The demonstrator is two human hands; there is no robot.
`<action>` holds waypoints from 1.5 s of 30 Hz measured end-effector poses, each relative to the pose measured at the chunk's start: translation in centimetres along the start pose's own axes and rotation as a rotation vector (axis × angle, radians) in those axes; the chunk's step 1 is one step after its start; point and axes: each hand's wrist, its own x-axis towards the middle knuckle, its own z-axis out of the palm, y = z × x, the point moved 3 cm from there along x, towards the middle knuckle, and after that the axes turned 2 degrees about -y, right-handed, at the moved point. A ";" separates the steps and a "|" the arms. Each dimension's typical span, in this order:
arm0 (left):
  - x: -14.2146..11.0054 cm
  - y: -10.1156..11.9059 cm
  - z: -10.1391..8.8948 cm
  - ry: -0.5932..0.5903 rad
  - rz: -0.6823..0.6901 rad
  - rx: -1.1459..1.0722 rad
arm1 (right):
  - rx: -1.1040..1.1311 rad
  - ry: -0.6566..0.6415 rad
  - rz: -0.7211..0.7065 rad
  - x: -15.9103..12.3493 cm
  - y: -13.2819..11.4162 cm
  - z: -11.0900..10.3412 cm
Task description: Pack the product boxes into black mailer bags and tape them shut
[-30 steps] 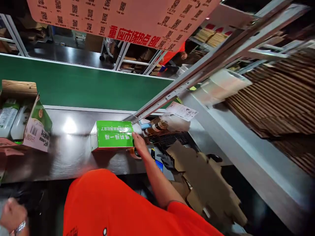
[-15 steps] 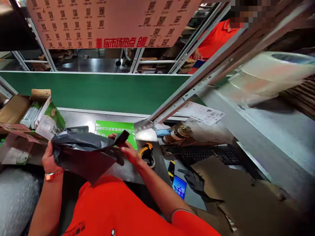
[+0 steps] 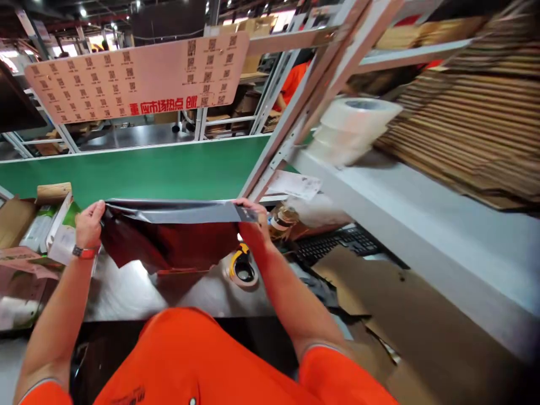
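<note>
A dark grey plastic mailing bag (image 3: 177, 239) is stretched wide between my two hands above the metal bench (image 3: 122, 295). My left hand (image 3: 90, 225) pinches its left corner, and my right hand (image 3: 254, 218) grips the upper right corner. The bag's upper edge is pulled nearly straight, while its lower part hangs loose and wrinkled. Just below my right hand, a yellow and black tape dispenser (image 3: 242, 264) stands on the bench. The green box seen on the bench earlier is hidden behind the bag.
At the left is an open carton (image 3: 17, 222) with bottles inside. A green conveyor belt (image 3: 169, 171) runs behind the bench. To the right are a keyboard (image 3: 337, 243), cardboard sheets (image 3: 405, 315), and a shelf with tape rolls (image 3: 352, 129) and stacked flat cartons (image 3: 468, 124).
The bag has gone from bunched and folded to spread wide. My right hand has moved up and right and now grips its corner. The view has tilted up and shifted right.
</note>
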 end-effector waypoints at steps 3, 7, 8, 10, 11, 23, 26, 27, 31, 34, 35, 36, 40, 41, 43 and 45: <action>4.8 3.3 0.2 -0.015 0.235 0.237 | -0.067 0.089 -0.131 2.8 -3.6 0.0; 6.1 7.3 1.2 0.007 0.453 0.448 | -0.256 0.232 -0.407 1.7 -7.6 0.4; 4.8 8.1 1.5 0.036 0.529 0.478 | -0.304 0.251 -0.489 0.4 -8.3 0.6; 0.7 8.9 2.4 0.089 0.698 0.493 | -0.385 0.195 -0.644 -2.5 -8.7 1.5; -1.7 8.9 3.0 0.042 0.747 0.485 | -0.421 0.117 -0.702 -4.1 -8.6 2.2; -12.3 -3.5 8.2 -0.689 0.275 0.468 | -0.518 -0.502 -0.655 -13.7 0.3 9.0; -12.8 -4.6 8.8 -0.719 0.400 0.731 | -0.330 -0.559 -0.308 -14.6 3.2 7.9; -13.0 -4.6 9.0 -0.772 0.413 0.823 | -0.246 -0.550 -0.176 -14.9 4.4 7.6; -13.7 -3.8 10.0 -1.000 0.451 1.015 | 0.007 -0.477 0.278 -15.7 8.4 7.6; -14.4 -2.9 10.3 -1.053 0.544 1.093 | 0.025 -0.503 0.348 -16.3 9.7 8.9; -14.7 -2.7 10.3 -1.067 0.586 1.119 | 0.027 -0.516 0.330 -16.4 9.8 9.4; -15.0 -2.6 10.4 -1.084 0.625 1.141 | 0.030 -0.530 0.312 -16.5 9.8 9.9; -16.1 -2.3 10.2 -1.154 0.708 1.170 | -0.012 -0.577 0.285 -17.0 9.8 11.9; -16.3 -2.3 10.1 -1.164 0.717 1.168 | -0.044 -0.575 0.280 -17.1 9.8 12.3; -16.6 -2.2 9.7 -1.174 0.726 1.155 | -0.125 -0.556 0.252 -17.3 9.8 12.6; -16.7 -2.0 8.9 -1.167 0.718 1.139 | -0.205 -0.509 0.205 -17.4 9.6 12.8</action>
